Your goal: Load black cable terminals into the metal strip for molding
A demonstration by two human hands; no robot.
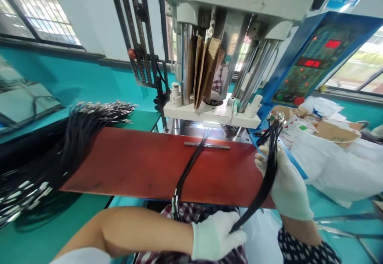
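Press machine [221, 36]: upright behind the bench, steel columns, cardboard wedged between them, blue control panel [314, 60] with red digits to its right.
Red board [134, 164]: flat across the bench front, thin metal bar [207, 145] near its far edge.
Cable heap [56, 152]: black leads with metal ends, piled left of the board on the green table [44, 232].
Fed cables [187, 172]: a few black leads crossing the board toward the press.
Right hand [284, 184]: white-gloved, closed around a black cable bundle [267, 176], metal terminals upward.
Left hand [217, 236]: white-gloved, pinching the bundle's lower tail, seemingly between thumb and fingers.
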